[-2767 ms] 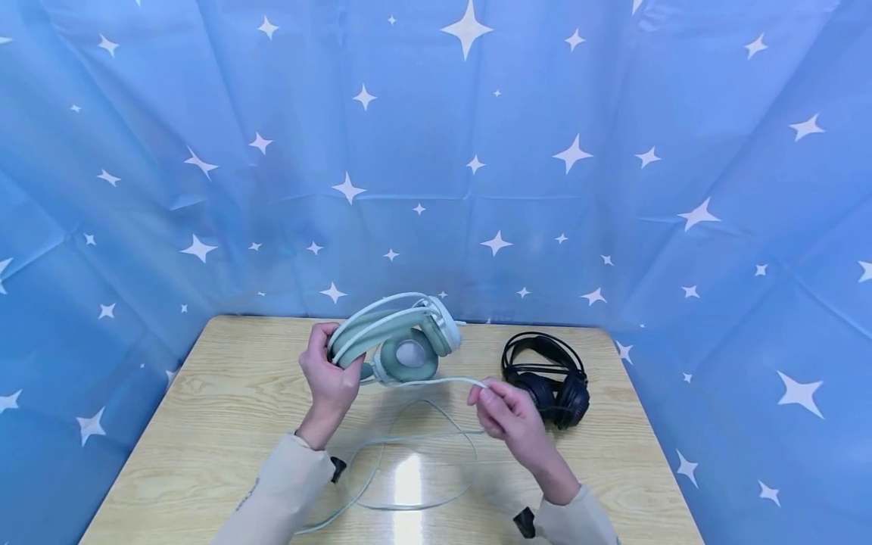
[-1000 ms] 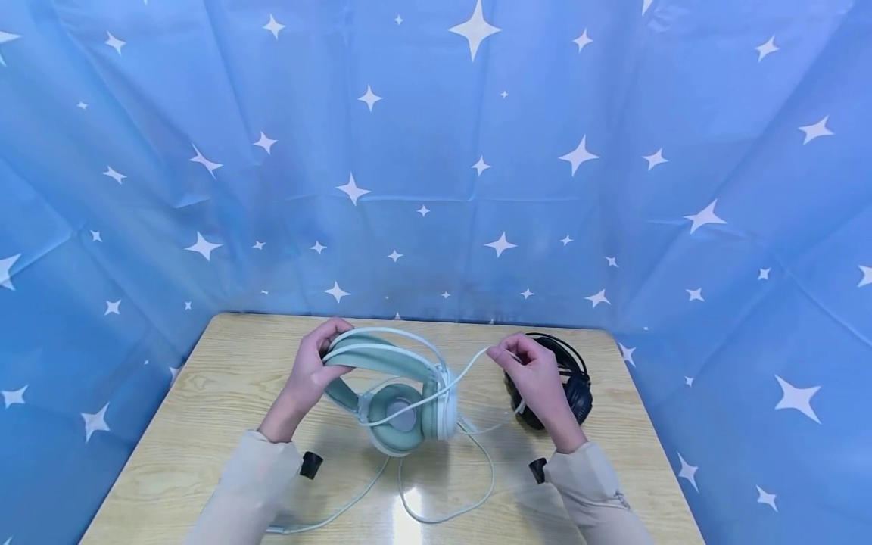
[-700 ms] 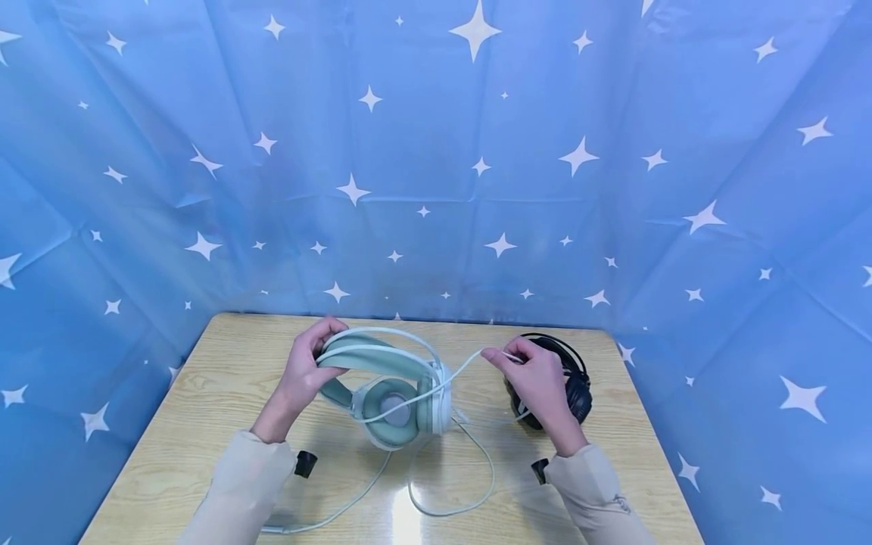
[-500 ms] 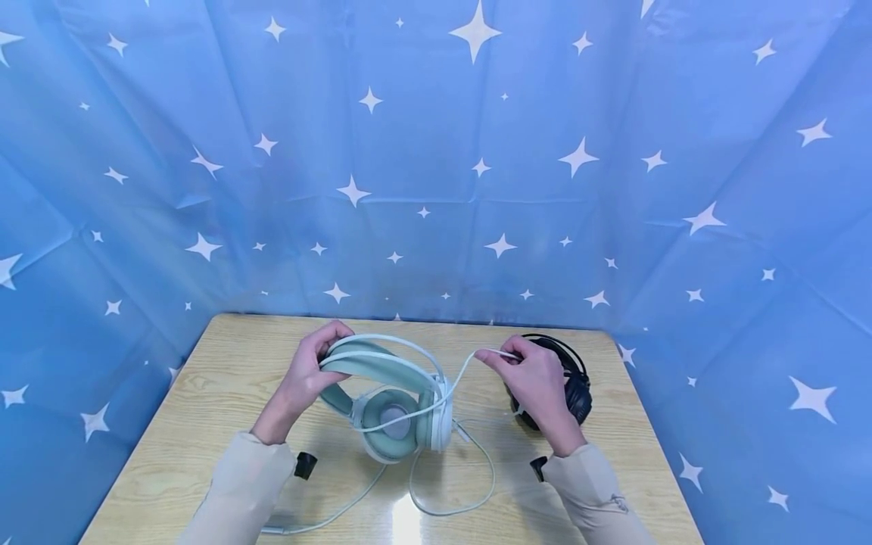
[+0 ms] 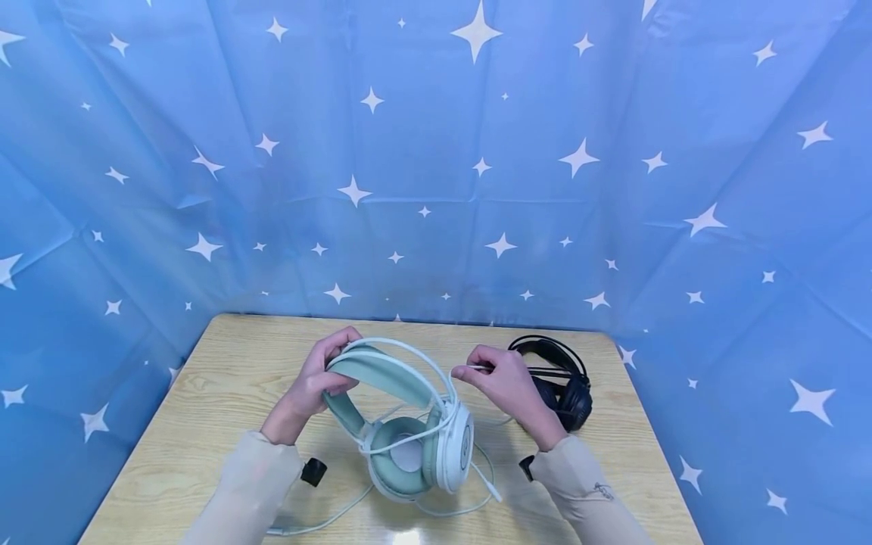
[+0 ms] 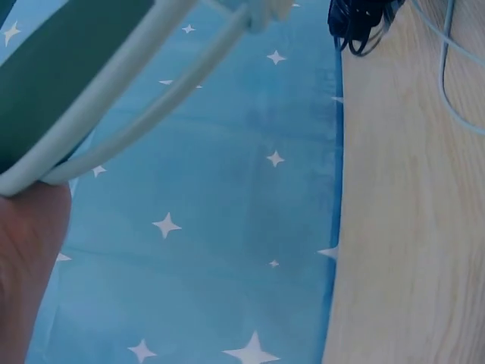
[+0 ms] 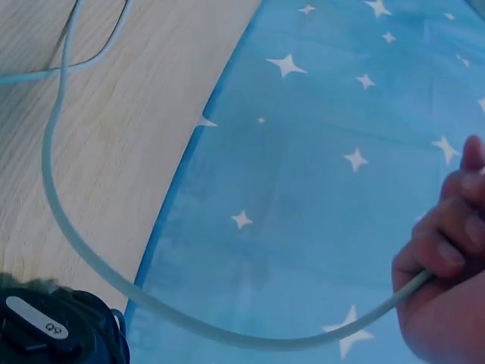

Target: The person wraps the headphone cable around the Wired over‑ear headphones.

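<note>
Grasping headband (image 5: 384, 375) and cable (image 7: 227, 336): both hands hold parts of the mint headphones (image 5: 455, 454)

Thumb and fingers of the left hand (image 5: 315, 384) clasp the headband at its upper left; the right hand (image 5: 507, 384) pinches the pale cable, with its fingers curled in.

Largest is the blue curtain (image 5: 422, 136), patterned with white four-pointed stars and creased in places, hanging behind the table and down both sides. Next comes the table (image 5: 232, 409), its top light wood grain, with a bright patch of glare at the near edge. Two cream sleeves (image 5: 248, 484) reach in from below.

Between the hands, near the middle of the table, the mint headphones tilt, the band slanting up toward the left hand and the ear cups hanging lower. Whether the cups touch the wood cannot be told. Beyond the right hand, the black headphones (image 5: 575, 401) lie toward the right side of the table, partly hidden by that hand.

Pale cable crosses the front of the mint pair; more lies on the wood to the left and right below it. In the right-wrist view it leaves the curled fingers in a wide curve.

Smaller still, a dark object (image 5: 313, 471) shows beside the left cuff. Least of all, a slim pale stem (image 5: 487, 483) pokes out below the right ear cup.
</note>
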`<state>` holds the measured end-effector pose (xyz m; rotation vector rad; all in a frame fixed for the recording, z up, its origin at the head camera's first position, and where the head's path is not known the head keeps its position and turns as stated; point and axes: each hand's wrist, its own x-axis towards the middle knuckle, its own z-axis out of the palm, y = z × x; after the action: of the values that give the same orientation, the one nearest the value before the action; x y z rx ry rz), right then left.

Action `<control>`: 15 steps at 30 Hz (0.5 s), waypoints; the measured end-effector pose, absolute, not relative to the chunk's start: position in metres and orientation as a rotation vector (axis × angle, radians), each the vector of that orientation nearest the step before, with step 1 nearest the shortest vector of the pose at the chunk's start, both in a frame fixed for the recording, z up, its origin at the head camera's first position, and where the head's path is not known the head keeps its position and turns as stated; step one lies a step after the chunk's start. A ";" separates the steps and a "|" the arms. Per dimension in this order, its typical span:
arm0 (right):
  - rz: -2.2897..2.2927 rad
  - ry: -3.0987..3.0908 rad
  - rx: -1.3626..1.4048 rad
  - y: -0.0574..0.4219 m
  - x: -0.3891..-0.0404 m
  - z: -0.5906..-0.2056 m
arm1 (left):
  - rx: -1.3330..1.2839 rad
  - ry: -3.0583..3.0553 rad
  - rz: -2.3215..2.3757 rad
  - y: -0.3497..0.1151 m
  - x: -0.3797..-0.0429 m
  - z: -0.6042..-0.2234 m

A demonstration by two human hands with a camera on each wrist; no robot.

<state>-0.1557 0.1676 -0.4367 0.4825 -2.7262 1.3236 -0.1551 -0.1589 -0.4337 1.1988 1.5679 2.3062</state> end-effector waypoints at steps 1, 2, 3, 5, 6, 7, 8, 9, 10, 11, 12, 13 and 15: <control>1.359 -2.727 0.499 0.167 -0.156 -0.437 | 1.206 1.524 2.321 -0.158 -0.156 -0.435; 1.389 -2.727 0.513 0.166 -0.157 -0.438 | 1.216 1.485 2.335 -0.158 -0.156 -0.436; 1.408 -2.727 0.527 0.165 -0.159 -0.439 | 1.229 1.426 2.356 -0.157 -0.157 -0.437; 1.463 -2.723 0.565 0.163 -0.161 -0.442 | 1.261 1.275 2.395 -0.154 -0.158 -0.439; 1.508 -2.713 0.591 0.162 -0.162 -0.444 | 1.272 1.198 2.409 -0.152 -0.158 -0.441; 1.545 -2.705 0.620 0.161 -0.163 -0.446 | 1.275 1.112 2.423 -0.150 -0.158 -0.442; 1.595 -2.692 0.649 0.160 -0.164 -0.448 | 1.273 1.028 2.436 -0.148 -0.158 -0.443; 1.653 -2.670 0.683 0.159 -0.164 -0.451 | 1.266 0.939 2.449 -0.145 -0.159 -0.445; 1.724 -2.648 0.707 0.157 -0.164 -0.452 | 1.255 0.867 2.459 -0.143 -0.159 -0.447; 1.801 -2.620 0.732 0.155 -0.164 -0.453 | 1.241 0.800 2.469 -0.140 -0.159 -0.449; 1.869 -2.584 0.756 0.154 -0.163 -0.455 | 1.226 0.738 2.482 -0.138 -0.158 -0.449; 1.931 -2.551 0.776 0.153 -0.164 -0.458 | 1.212 0.676 2.494 -0.136 -0.158 -0.450; 2.004 -2.486 0.820 0.153 -0.164 -0.463 | 1.187 0.582 2.522 -0.131 -0.158 -0.450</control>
<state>-0.1636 0.1526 -0.4626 0.8202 -2.4862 2.0036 -0.1575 -0.1313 -0.4501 1.1870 0.5822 2.5218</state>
